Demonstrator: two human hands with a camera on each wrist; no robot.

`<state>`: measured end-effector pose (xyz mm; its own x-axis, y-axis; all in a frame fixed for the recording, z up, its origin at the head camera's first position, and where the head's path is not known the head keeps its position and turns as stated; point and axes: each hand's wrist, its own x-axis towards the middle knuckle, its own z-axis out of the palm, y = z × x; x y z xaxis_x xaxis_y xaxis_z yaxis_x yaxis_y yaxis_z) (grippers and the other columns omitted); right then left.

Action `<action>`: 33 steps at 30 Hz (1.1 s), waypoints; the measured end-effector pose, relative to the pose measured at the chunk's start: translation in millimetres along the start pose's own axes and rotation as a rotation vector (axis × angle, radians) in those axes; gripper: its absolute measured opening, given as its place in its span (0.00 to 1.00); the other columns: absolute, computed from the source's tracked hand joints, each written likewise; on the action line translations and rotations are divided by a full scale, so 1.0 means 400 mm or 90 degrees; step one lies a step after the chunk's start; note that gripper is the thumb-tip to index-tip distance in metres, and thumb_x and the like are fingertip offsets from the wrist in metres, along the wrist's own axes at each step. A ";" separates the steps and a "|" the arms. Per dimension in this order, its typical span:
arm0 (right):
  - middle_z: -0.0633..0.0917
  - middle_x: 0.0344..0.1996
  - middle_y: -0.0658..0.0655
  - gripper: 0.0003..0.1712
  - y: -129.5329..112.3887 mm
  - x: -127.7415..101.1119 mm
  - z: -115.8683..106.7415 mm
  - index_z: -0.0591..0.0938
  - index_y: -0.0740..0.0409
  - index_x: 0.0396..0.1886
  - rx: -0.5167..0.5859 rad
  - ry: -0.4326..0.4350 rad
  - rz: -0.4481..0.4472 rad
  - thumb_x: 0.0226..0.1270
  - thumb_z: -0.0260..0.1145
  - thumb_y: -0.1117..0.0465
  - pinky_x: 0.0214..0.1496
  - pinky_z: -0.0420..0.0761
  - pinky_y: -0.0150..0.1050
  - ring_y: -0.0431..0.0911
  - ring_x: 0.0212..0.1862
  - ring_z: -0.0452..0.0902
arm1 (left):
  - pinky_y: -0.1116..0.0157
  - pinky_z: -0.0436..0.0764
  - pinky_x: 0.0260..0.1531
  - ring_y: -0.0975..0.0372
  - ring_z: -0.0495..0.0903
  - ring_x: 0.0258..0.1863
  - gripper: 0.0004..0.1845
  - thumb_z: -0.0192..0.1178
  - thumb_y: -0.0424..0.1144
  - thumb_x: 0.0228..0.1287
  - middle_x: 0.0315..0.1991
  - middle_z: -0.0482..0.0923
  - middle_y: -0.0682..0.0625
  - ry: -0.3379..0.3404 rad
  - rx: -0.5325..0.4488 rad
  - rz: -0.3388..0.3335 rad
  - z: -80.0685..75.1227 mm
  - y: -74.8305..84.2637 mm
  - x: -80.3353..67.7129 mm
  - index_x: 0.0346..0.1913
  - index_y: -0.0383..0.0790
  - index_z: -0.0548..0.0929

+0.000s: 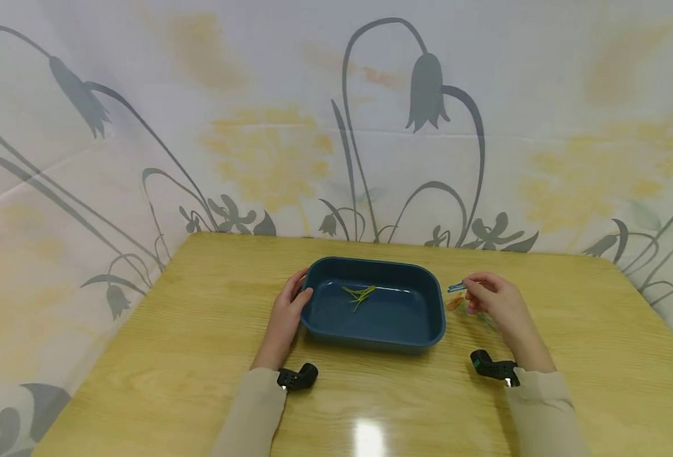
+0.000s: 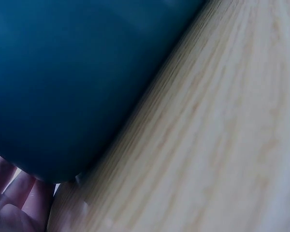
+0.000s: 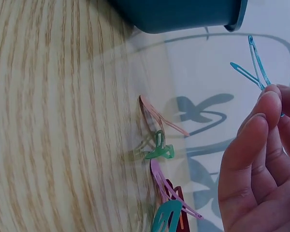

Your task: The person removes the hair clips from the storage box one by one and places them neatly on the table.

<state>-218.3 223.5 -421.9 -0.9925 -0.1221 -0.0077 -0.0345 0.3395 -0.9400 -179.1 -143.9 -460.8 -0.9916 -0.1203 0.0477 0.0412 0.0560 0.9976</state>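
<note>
So the right hand is off the right end of the blue dish, forearm coming up from the lower right of the head view and leaning in toward the middle. Its fingers are closed down to a pinch, thumb against fingertips, and they've got one end of a blue hair clip. The clip's prongs are spread and stick out toward the dish, up at the upper right of the right wrist view.

The left hand is at the dish's left end, arm slanting up from the bottom of the frame. Thumb's over the rim, the other fingers wrap the outside wall, so it's a partly curled grip on the dish. Left wrist view only gets a few fingers, lower left, up against the dish's corner.

Dish sits mid-frame on the wooden counter, with a little tangle of yellow-green hair clips lying inside, left of its middle. Can't tell how many, tbh.

More clips lie on the counter near the right hand, bottom middle of the right wrist view: an orange clip, a green clip, a purple clip, plus a teal clip overlapping a dark red clip.
</note>
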 end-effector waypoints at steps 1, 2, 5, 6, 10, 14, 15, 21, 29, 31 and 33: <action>0.80 0.29 0.50 0.26 0.002 -0.004 -0.004 0.72 0.68 0.50 -0.005 0.002 0.003 0.68 0.55 0.49 0.34 0.81 0.37 0.42 0.27 0.76 | 0.55 0.60 0.64 0.57 0.62 0.65 0.23 0.51 0.41 0.68 0.65 0.65 0.48 -0.004 0.001 -0.003 0.005 0.000 0.002 0.65 0.51 0.66; 0.80 0.29 0.50 0.26 0.004 -0.006 -0.008 0.72 0.68 0.50 -0.007 0.002 0.007 0.67 0.55 0.48 0.35 0.81 0.38 0.42 0.27 0.77 | 0.55 0.61 0.64 0.58 0.63 0.65 0.23 0.51 0.40 0.68 0.64 0.65 0.48 -0.007 -0.003 -0.008 0.008 0.002 0.003 0.65 0.52 0.67; 0.80 0.29 0.50 0.28 0.007 -0.008 -0.011 0.72 0.68 0.51 -0.014 0.000 0.017 0.66 0.56 0.46 0.35 0.81 0.37 0.44 0.27 0.78 | 0.55 0.60 0.64 0.57 0.62 0.65 0.23 0.51 0.39 0.68 0.65 0.65 0.46 -0.008 -0.008 -0.014 0.010 0.010 -0.002 0.65 0.50 0.66; 0.80 0.28 0.50 0.28 0.008 -0.008 -0.011 0.72 0.68 0.51 -0.016 0.000 0.017 0.66 0.56 0.46 0.35 0.81 0.37 0.45 0.27 0.78 | 0.54 0.60 0.64 0.56 0.62 0.65 0.23 0.50 0.38 0.68 0.65 0.65 0.45 -0.009 -0.008 -0.014 0.010 0.018 -0.007 0.66 0.48 0.66; 0.80 0.29 0.51 0.28 0.008 -0.006 -0.011 0.72 0.69 0.51 -0.017 -0.001 0.015 0.67 0.55 0.47 0.35 0.81 0.37 0.44 0.28 0.78 | 0.54 0.60 0.64 0.54 0.62 0.65 0.24 0.50 0.37 0.68 0.65 0.64 0.43 -0.013 -0.003 -0.018 0.010 0.051 -0.026 0.67 0.44 0.64; 0.81 0.30 0.48 0.27 0.009 -0.004 -0.009 0.71 0.69 0.53 -0.006 -0.004 0.011 0.69 0.54 0.49 0.34 0.81 0.37 0.41 0.27 0.77 | 0.54 0.60 0.64 0.54 0.61 0.66 0.25 0.49 0.38 0.68 0.66 0.63 0.43 -0.011 0.006 -0.019 0.011 0.071 -0.036 0.67 0.43 0.63; 0.81 0.30 0.47 0.27 0.009 -0.003 -0.008 0.71 0.70 0.53 -0.003 -0.005 0.011 0.69 0.54 0.49 0.34 0.81 0.37 0.40 0.27 0.77 | 0.55 0.60 0.64 0.54 0.61 0.66 0.25 0.49 0.38 0.68 0.66 0.63 0.43 -0.011 0.006 -0.018 0.011 0.072 -0.037 0.67 0.43 0.63; 0.80 0.29 0.48 0.27 0.011 0.003 -0.005 0.71 0.70 0.54 -0.006 -0.011 0.010 0.69 0.53 0.49 0.34 0.80 0.35 0.41 0.27 0.77 | 0.55 0.61 0.64 0.54 0.62 0.65 0.24 0.49 0.36 0.68 0.65 0.63 0.43 -0.007 -0.003 -0.015 0.006 0.070 -0.036 0.67 0.43 0.64; 0.80 0.30 0.49 0.29 0.015 0.002 -0.002 0.71 0.70 0.53 -0.017 -0.009 0.015 0.68 0.54 0.47 0.34 0.81 0.35 0.38 0.27 0.76 | 0.55 0.60 0.64 0.56 0.62 0.65 0.23 0.50 0.38 0.68 0.65 0.64 0.45 -0.001 -0.016 -0.014 0.002 0.013 -0.008 0.66 0.48 0.66; 0.80 0.31 0.50 0.30 0.015 -0.001 -0.003 0.71 0.70 0.54 -0.027 -0.008 0.014 0.68 0.53 0.47 0.35 0.80 0.35 0.38 0.27 0.76 | 0.55 0.61 0.64 0.57 0.63 0.65 0.23 0.51 0.39 0.68 0.64 0.65 0.46 0.000 -0.017 -0.006 0.006 0.005 -0.004 0.65 0.50 0.67; 0.80 0.32 0.51 0.30 0.014 -0.003 -0.006 0.71 0.70 0.55 -0.040 -0.008 0.018 0.68 0.53 0.46 0.35 0.80 0.35 0.38 0.28 0.76 | 0.55 0.62 0.63 0.57 0.64 0.64 0.23 0.51 0.39 0.67 0.64 0.66 0.46 0.001 -0.017 0.007 0.009 0.002 -0.001 0.65 0.50 0.67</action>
<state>-217.4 227.8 -426.3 -0.9916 -0.1239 -0.0383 -0.0147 0.4009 -0.9160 -179.3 -140.1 -460.3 -0.9910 -0.1207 0.0580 0.0546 0.0309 0.9980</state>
